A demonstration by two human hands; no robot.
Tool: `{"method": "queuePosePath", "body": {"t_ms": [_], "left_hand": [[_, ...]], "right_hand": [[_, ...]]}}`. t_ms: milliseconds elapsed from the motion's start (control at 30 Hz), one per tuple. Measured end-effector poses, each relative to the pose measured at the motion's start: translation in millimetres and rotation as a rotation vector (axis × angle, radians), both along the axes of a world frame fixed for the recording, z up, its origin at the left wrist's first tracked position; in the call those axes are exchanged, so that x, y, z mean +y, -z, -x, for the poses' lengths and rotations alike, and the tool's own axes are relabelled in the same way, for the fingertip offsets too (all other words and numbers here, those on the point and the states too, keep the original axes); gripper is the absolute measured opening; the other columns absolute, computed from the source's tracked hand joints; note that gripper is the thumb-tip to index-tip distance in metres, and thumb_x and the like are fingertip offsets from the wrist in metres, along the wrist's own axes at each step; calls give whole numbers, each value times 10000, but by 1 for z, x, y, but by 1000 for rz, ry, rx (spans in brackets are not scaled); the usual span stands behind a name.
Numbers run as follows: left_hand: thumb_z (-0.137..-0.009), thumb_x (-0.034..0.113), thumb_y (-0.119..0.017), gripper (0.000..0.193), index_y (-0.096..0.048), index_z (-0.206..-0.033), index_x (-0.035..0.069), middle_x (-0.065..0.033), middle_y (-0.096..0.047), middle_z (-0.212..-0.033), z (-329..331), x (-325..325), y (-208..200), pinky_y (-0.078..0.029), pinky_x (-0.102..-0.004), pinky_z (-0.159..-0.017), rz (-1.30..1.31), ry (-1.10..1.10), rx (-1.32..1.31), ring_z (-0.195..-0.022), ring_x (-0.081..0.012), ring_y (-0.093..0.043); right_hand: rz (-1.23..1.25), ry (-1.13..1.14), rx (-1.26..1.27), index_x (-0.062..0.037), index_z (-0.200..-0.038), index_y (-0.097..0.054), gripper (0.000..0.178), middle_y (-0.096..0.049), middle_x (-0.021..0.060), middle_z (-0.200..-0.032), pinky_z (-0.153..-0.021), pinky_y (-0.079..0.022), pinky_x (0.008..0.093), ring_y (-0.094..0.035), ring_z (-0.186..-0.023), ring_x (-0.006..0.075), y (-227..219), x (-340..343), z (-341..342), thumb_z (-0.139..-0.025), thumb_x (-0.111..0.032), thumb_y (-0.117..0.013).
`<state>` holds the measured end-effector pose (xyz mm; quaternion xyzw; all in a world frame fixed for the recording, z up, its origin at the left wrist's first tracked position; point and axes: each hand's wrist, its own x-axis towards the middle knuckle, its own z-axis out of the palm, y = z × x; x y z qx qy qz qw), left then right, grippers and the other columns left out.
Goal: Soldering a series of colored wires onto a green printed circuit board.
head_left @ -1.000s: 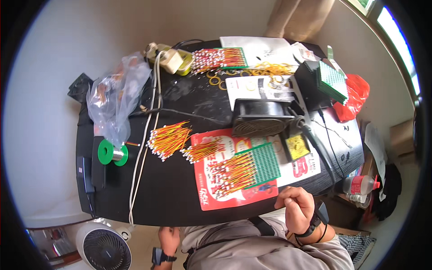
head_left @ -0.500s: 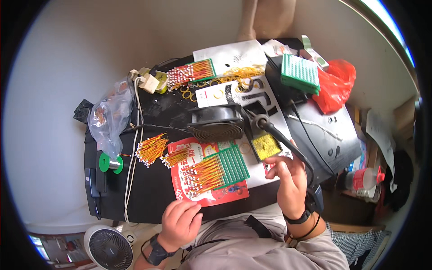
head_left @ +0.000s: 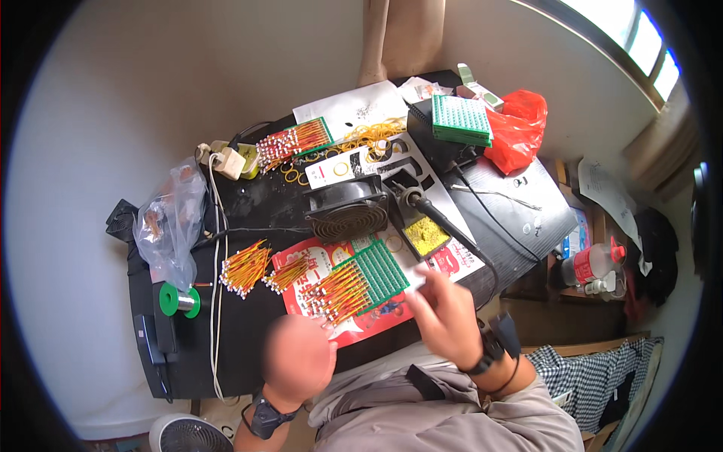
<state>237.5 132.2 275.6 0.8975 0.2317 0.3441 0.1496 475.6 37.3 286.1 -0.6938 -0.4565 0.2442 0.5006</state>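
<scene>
My right hand (head_left: 452, 320) is raised over the front edge of the table, right of a green circuit board panel (head_left: 384, 273); its thumb and index finger stand apart, with nothing visible between them. My left hand (head_left: 301, 361) is at the front edge below the panel's wired side, its fingers smeared by motion. Rows of red and yellow wires (head_left: 343, 294) with white ends run from the panel's left half. The panel lies on a red printed sheet (head_left: 365, 329). Two loose wire bundles, a larger one (head_left: 245, 270) and a smaller one (head_left: 288, 274), lie to its left.
A soldering iron (head_left: 444, 224) rests in its stand beside a tray of yellow sponge (head_left: 427, 236). Behind the panel stands a black fan (head_left: 348, 209). Left are a green solder spool (head_left: 179, 300), a plastic bag (head_left: 169, 222) and white cables (head_left: 218, 316). Stacked boards (head_left: 461, 120) sit back right.
My right hand has drawn left and down, away from the sponge tray. My left hand has lifted and turned slightly. The whole view has shifted with my head.
</scene>
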Motion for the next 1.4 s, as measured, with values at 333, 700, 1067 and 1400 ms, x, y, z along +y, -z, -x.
{"method": "queuePosePath", "body": {"t_ms": [333, 700, 1067, 1400], "left_hand": [[-832, -24, -695, 187, -688, -1020, -23, -168, -700, -986, 28, 30, 30, -555, -448, -807, 172, -236, -164, -882, -368, -678], [-876, -34, -624, 168, -660, -1039, -50, -196, -690, -1000, 24, 35, 30, -534, -433, -814, 129, -320, -123, -895, -360, -661], [-889, -16, -618, 165, -655, -1045, -55, -199, -685, -994, 22, 36, 30, -533, -431, -801, 142, -349, -80, -880, -359, -658], [-896, -13, -623, 167, -650, -1054, -58, -202, -687, -995, 23, 37, 33, -535, -423, -794, 163, -321, -83, -876, -354, -658]], "right_hand": [[-375, 327, -31, 42, -1146, -655, 223, -690, 98, -979, -765, -514, 272, -655, -867, 152, -38, 34, -198, -997, -74, -536], [-176, 280, 702, -46, -1328, -629, 419, -683, 64, -1288, -1012, -497, 350, -644, -1138, 173, 48, 157, -291, -1109, -367, -473], [-250, 49, 994, -102, -1441, -568, 554, -649, 87, -1395, -1086, -472, 396, -619, -1255, 238, 69, 173, -321, -1087, -520, -482], [-183, 13, 1028, -100, -1504, -501, 656, -605, 99, -1459, -1138, -424, 403, -581, -1319, 254, 60, 172, -316, -1065, -586, -482]]}}
